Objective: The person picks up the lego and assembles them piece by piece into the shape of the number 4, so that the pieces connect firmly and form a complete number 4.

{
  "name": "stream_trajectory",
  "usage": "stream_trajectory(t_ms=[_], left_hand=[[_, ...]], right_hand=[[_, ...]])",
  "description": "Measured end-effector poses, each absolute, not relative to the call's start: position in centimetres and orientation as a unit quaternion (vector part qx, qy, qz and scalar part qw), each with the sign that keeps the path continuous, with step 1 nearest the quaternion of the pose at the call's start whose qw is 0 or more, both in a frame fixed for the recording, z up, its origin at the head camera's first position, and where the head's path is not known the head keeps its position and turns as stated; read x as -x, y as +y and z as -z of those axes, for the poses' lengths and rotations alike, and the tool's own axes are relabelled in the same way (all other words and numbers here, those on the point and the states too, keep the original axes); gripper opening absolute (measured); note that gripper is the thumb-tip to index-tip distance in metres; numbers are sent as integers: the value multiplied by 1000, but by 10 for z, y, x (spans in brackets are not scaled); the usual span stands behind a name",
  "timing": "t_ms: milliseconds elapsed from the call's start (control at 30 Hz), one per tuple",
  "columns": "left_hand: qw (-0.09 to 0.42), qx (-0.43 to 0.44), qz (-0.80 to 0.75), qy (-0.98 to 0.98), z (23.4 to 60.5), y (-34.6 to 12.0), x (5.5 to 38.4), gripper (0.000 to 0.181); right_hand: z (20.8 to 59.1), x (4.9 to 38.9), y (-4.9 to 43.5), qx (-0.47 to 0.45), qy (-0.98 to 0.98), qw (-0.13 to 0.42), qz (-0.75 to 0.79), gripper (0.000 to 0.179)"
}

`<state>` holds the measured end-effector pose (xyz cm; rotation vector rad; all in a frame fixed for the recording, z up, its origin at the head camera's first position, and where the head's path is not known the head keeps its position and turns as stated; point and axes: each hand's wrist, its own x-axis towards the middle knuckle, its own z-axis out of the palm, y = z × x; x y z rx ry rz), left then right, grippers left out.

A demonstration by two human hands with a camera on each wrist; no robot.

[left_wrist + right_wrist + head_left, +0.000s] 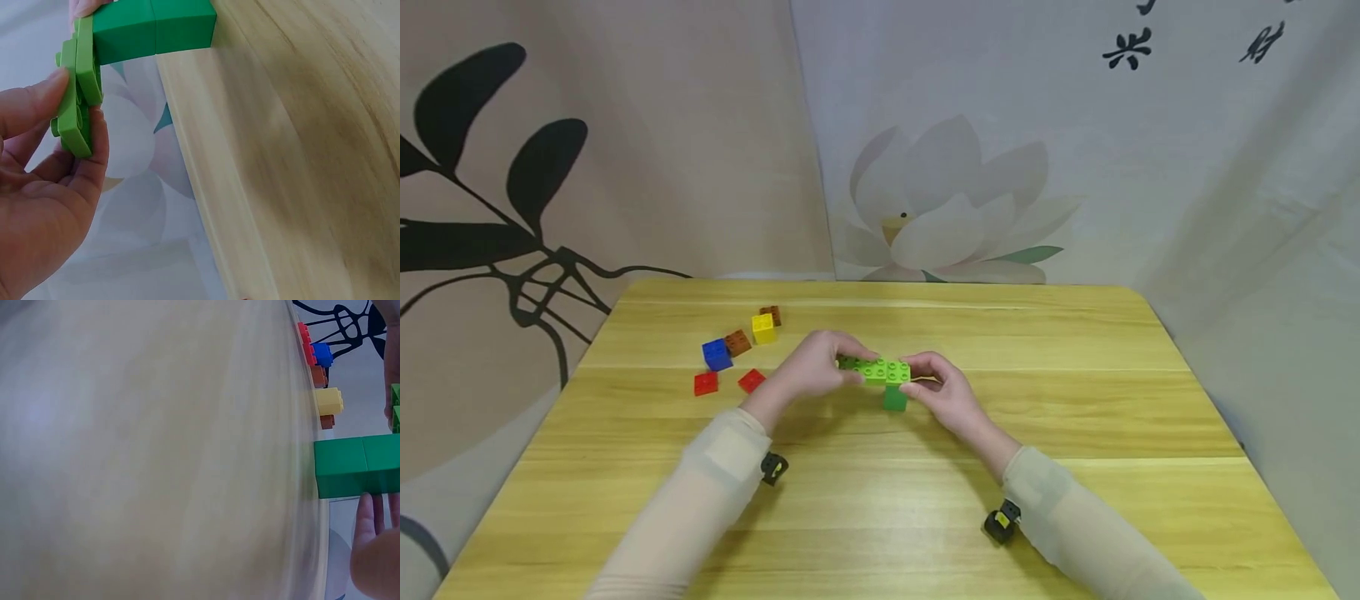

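Note:
My left hand (820, 364) pinches the outer end of a flat lime green building brick (70, 119) between thumb and fingers. That brick overlaps another flat lime green brick (88, 62), both with round studs. The second one sits on a column of two dark green bricks (356, 464), which stands upright on the table. My right hand (946, 393) grips the right end of the lime green piece at the top of the column, thumb at the near side. In the right wrist view the fingers of that hand show beside the column, and the lime green part is mostly cut off.
On the left of the wooden table (865, 533) lie a blue brick (717, 355), a yellow brick (763, 328), two brown bricks (738, 342) and two flat red bricks (706, 383). Behind the table hangs a printed cloth (970, 100).

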<state>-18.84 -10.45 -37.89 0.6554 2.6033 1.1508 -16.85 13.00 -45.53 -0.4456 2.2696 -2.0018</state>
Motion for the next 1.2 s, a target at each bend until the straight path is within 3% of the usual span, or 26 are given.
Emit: stream_trajectory(t_ms=[500,1200], left_hand=[[107,-196,-405,887,379,-101,186,33],[53,-226,-422,876,397,-108,178,35]], right_hand=[[454,170,131,150,744,40,650,32],[457,169,131,150,743,40,651,33]])
